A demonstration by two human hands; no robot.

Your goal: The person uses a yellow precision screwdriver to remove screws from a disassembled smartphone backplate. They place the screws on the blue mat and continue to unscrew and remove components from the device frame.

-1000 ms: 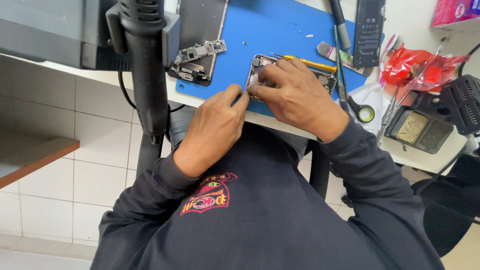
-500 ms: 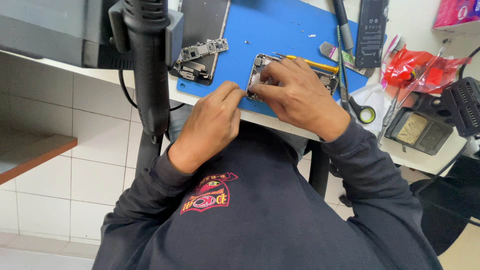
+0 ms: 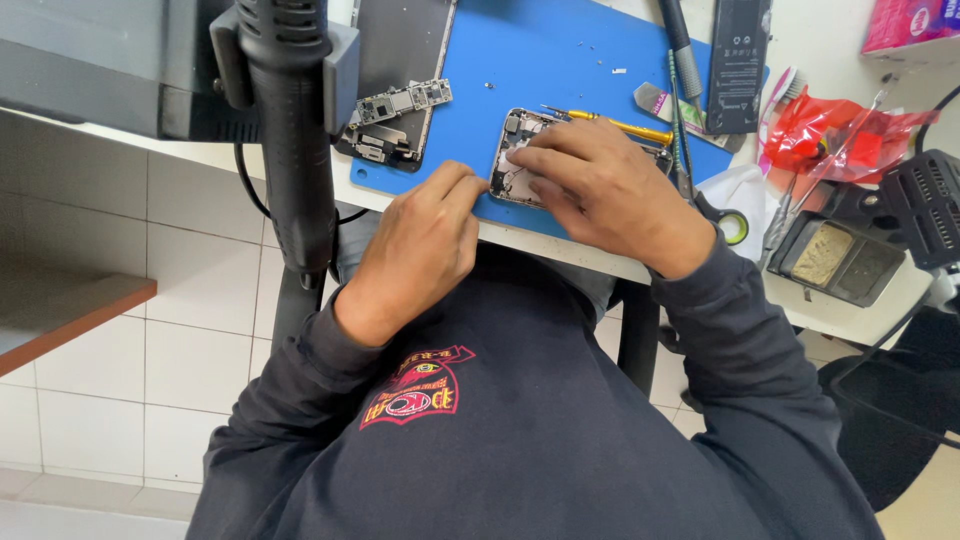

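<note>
Black hot-air handle (image 3: 290,130) beside left hand (image 3: 420,245)

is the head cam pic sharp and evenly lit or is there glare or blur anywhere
Head view: even, soft light, no harsh glare on the blue mat; left hand, right hand and opened phone are fairly sharp; the black handle close to the lens looks oversized and hides some bench; faint shadow under the hands.

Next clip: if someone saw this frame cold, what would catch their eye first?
Probably the bright blue work mat on the white bench, with an opened phone body near its front edge. Both hands meet there: the right hand lies over the phone, the left hand touches its near end. Next, the black hot-air handle hanging at upper left and the red bag at right.
</note>
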